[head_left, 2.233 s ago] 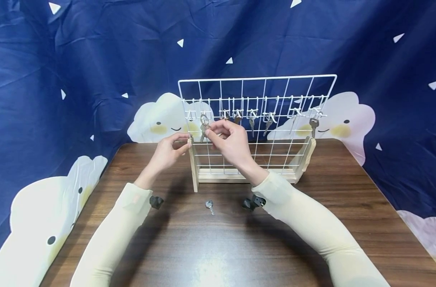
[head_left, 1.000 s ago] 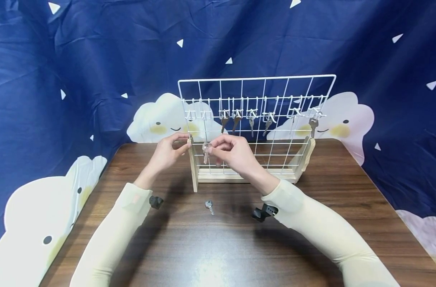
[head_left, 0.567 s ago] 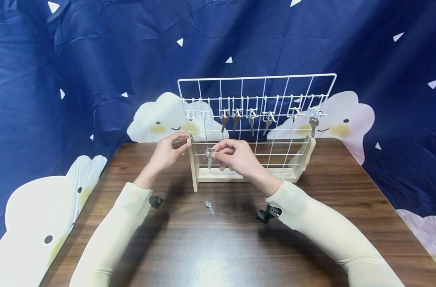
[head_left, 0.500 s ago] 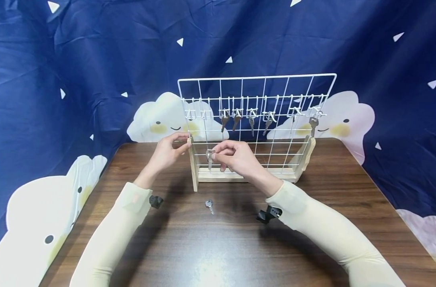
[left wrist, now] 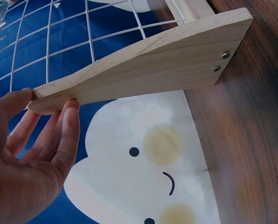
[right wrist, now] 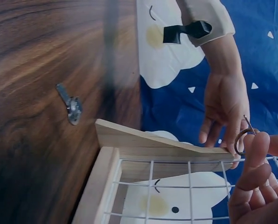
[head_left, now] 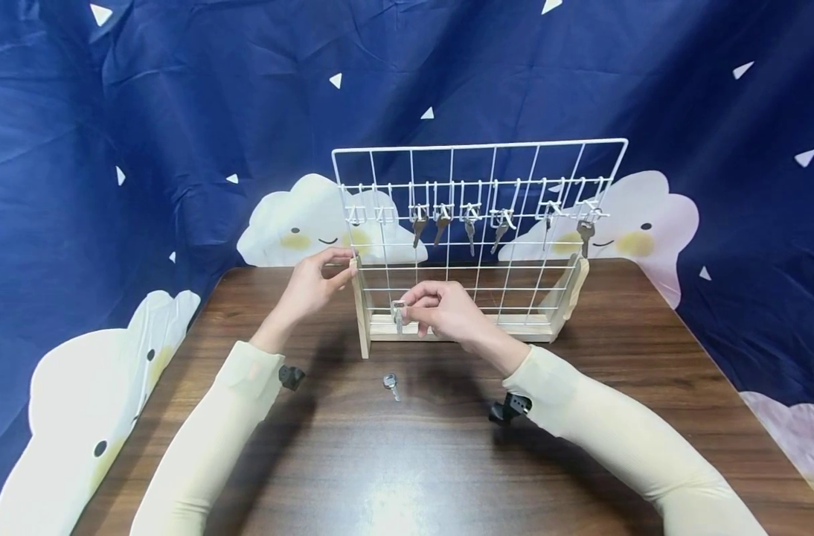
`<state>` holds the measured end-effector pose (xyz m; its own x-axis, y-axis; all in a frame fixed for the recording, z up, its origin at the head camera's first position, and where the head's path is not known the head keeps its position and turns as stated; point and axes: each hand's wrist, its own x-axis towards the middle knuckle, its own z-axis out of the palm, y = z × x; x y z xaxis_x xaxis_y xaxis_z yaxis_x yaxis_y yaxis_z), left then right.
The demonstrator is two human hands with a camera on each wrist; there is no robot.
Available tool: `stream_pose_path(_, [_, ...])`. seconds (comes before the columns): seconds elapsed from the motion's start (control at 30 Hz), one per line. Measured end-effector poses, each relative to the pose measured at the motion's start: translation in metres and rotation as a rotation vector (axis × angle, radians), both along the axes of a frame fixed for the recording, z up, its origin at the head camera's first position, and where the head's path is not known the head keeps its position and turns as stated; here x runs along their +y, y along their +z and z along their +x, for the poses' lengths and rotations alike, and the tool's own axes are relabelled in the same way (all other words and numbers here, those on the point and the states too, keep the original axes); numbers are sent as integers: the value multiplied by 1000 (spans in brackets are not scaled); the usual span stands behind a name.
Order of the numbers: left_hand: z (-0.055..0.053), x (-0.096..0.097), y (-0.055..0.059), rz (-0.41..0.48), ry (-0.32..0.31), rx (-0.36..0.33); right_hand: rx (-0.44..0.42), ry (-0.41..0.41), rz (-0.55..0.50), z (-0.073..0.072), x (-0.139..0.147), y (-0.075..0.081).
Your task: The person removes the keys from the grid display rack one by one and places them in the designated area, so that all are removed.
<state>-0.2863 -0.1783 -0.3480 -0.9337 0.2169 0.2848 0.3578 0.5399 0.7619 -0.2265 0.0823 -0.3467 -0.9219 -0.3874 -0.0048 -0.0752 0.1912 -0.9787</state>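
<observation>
My right hand (head_left: 447, 313) pinches a key (head_left: 399, 316) in front of the lower left part of a white wire grid rack (head_left: 481, 144). In the right wrist view, a metal key ring (right wrist: 236, 142) shows at the fingertips. With thumb and fingers, my left hand (head_left: 313, 284) grips the upper end of the rack's left wooden side panel (left wrist: 153, 65). Another silver key (head_left: 391, 385) lies on the table before the rack. Several keys hang from hooks along the grid, including a brown one (head_left: 419, 227) and one at the far right (head_left: 585, 234).
The rack stands on a wooden base bar (head_left: 420, 336) and a right side panel (head_left: 571, 290). Its two leftmost hooks, one of them a white hook (head_left: 384, 214), hold no visible key. Brown wood table (head_left: 407, 454) beneath; a blue cloth (head_left: 199, 97) hangs behind.
My right hand has taken the key and ring off the second hook from the left and lowered them toward the rack's base. My left hand has stayed on the side panel.
</observation>
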Motion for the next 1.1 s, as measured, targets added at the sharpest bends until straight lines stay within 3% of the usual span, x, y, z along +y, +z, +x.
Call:
stream_pose_path(0.6, [1,0,1,-2,1,-3,-62,3,109,-1,5,-35])
stream_pose_path(1.1, [3,0,2,-4,-7,-1,-100,37,130,6,7,-63])
